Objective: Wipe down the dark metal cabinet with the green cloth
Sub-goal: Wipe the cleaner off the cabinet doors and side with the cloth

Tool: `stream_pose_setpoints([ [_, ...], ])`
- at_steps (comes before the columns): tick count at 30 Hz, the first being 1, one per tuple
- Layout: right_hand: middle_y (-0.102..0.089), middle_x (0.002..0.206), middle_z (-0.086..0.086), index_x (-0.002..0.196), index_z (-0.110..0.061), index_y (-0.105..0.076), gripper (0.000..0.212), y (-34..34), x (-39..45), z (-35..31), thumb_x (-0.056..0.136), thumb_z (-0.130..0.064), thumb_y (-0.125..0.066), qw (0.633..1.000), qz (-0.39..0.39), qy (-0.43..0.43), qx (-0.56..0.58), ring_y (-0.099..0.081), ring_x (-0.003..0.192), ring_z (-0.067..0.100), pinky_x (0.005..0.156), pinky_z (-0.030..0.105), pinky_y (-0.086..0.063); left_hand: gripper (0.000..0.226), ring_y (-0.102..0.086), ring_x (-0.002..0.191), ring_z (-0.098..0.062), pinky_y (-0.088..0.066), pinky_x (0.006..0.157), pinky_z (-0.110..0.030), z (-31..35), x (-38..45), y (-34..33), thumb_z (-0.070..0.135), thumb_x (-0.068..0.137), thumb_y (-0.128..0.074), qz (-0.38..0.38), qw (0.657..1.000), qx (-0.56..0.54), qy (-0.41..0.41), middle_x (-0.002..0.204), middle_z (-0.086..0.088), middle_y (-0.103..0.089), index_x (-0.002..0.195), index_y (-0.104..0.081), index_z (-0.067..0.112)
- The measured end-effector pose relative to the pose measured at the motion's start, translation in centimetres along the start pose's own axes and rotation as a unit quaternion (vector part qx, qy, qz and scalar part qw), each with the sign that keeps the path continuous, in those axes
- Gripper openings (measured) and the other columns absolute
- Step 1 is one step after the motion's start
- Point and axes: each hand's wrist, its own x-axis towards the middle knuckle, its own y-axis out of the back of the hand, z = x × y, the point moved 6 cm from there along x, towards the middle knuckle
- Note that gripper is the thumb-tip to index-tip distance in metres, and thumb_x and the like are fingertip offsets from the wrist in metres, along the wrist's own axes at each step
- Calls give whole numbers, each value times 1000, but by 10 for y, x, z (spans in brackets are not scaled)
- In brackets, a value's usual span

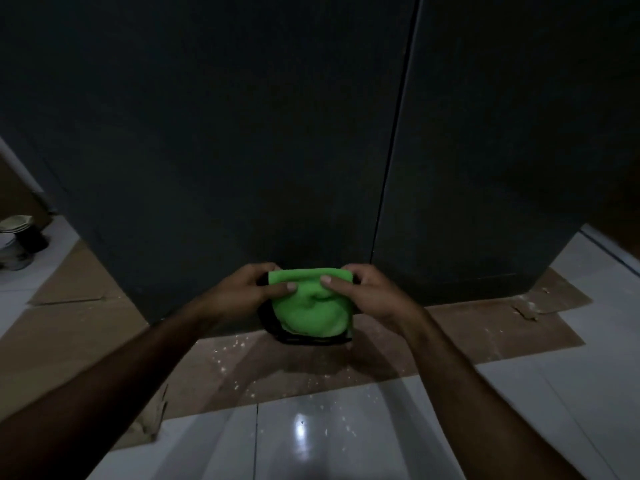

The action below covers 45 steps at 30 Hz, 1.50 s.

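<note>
Green cloth (310, 299), pinched by my left hand (249, 289) and right hand (372, 292) at lower centre, could slip into the black container (304, 339) below.

Flattened brown cardboard sheets (460, 327) lie on the floor across the middle of the frame, running from the left edge to the right. Pale specks dot the cardboard near lower centre, and its right-hand end shows torn, scuffed patches. Glossy white floor tiles (363, 438) fill the lower part of the frame, with a bright glare spot near bottom centre and dark grout lines between them. At centre sits a dark, rounded object (304, 337) on the cardboard (too dim to say what it is). At the far left edge stands a white container (14, 252) with a dark item just beside it and something pale, crumpled-looking, on top.
</note>
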Motion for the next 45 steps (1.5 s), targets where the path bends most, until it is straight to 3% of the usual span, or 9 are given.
stream_pose_setpoints([
  [5,-75,109,6,115,-12,-65,33,-37,3,17,88,6,-69,981,-72,-11,178,-72,100,22,85,35,-60,39,-74,100,-27,-63,79,-36,-28,-18,-15,18,83,-80,-3,946,-306,106,110,-15,-75,117,-61,10],
  [10,-67,98,11,99,-17,-67,31,-51,6,17,94,10,-52,980,-88,-22,176,-65,84,20,78,32,-56,41,-72,92,-28,-64,77,-38,-37,-35,-4,-19,70,-73,-55,931,-348,94,103,-16,-69,97,-63,11],
  [17,-68,119,24,99,-3,-74,48,-65,5,20,106,-25,-31,948,-197,-143,204,-64,109,39,97,48,-52,39,-76,90,-20,-62,71,-25,-53,-52,24,-16,90,-56,-56,955,-262,127,101,-13,-76,80,-79,14],
  [21,-71,111,17,102,-15,-73,25,-84,17,17,90,6,-66,978,-180,-51,95,-70,100,29,96,46,-55,32,-71,114,-30,-62,87,-39,-56,-72,28,23,77,-90,-150,936,-277,159,130,-13,-71,106,-81,13],
  [25,-71,122,13,128,-25,-58,65,-95,34,23,78,12,-75,978,-166,-32,125,-68,114,31,99,51,-55,52,-73,105,-32,-63,82,-44,-82,-76,22,27,65,-98,-19,928,-329,171,121,-15,-72,109,-74,14],
  [32,-72,100,-3,97,-27,-67,39,-138,46,11,70,-9,-90,999,-20,31,-10,-69,94,12,72,26,-56,41,-67,101,-17,-60,72,-26,-91,-83,12,7,94,-71,170,972,-19,160,128,-8,-64,131,-56,15],
  [35,-71,100,-7,100,-25,-70,30,-158,50,-7,77,-13,-85,994,4,87,-71,-68,94,9,75,26,-56,30,-67,101,-17,-56,66,-30,-86,-89,-6,29,105,-53,279,925,-207,156,120,0,-66,134,-51,26],
  [39,-70,114,-5,120,-22,-69,29,-193,53,-3,92,-20,-73,991,-89,61,-83,-65,102,6,81,21,-52,40,-75,96,-28,-61,75,-44,-88,-78,-19,53,105,-45,297,746,-580,136,87,-8,-80,116,-68,22],
  [45,-68,123,-2,126,-22,-66,31,-183,60,3,95,-19,-70,996,-86,0,34,-66,112,8,83,18,-52,46,-65,93,-35,-59,74,-42,-136,-77,18,44,106,-32,457,648,-600,111,91,-19,-74,102,-65,12],
])
